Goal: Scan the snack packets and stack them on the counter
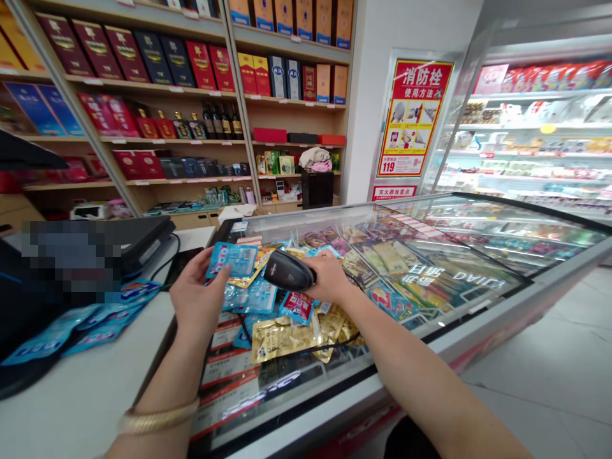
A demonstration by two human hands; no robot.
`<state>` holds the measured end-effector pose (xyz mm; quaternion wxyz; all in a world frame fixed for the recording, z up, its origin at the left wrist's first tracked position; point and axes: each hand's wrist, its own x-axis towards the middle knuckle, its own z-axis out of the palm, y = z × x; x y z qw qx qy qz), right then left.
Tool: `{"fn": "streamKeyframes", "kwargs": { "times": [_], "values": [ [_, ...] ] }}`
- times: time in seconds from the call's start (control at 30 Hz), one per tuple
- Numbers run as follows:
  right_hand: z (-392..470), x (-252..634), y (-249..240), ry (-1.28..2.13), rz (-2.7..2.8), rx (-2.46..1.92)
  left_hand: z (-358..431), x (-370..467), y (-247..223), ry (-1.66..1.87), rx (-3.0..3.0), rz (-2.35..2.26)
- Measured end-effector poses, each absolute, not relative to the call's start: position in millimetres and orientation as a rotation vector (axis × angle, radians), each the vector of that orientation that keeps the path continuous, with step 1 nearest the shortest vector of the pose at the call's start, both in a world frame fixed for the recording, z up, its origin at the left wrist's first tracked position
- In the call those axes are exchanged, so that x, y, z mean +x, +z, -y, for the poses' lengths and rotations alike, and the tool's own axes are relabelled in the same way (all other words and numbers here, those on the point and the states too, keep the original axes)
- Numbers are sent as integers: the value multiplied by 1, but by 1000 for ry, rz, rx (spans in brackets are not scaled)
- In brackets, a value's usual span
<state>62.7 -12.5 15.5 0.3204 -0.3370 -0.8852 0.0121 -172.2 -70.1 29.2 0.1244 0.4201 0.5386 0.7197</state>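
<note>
My left hand grips a small blue snack packet by its left end, thumb on the front. My right hand is wrapped round the handle of a black barcode scanner, whose head points left toward that packet. Below both hands lies a loose pile of packets on the freezer's glass top: gold packets, blue packets and a red-and-blue packet. The scanner's black cable runs across the gold ones. The fingertips of my right hand are partly hidden behind the scanner.
A glass-topped chest freezer stretches away to the right. On the left, a white counter bears more blue packets and a dark checkout machine. Behind are shelves of boxes and bottles, plus a lit display fridge.
</note>
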Motion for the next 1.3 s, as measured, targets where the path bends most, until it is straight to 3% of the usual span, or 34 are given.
{"fn": "streamKeyframes", "kwargs": {
  "times": [0.67, 0.83, 1.0, 1.3],
  "values": [
    [10, 64, 15, 62, 2288, -984, 65, -178, 19, 2039, 1226, -1588],
    [4, 68, 11, 33, 2204, -1031, 63, -178, 12, 1788, 1245, -1750],
    [-1, 69, 6, 11, 2175, -1035, 57, -183, 4, 1534, 1719, -2027],
    [1, 69, 8, 41, 2173, -1036, 68, -207, 12, 1659, 1724, -2267]
  ]
}}
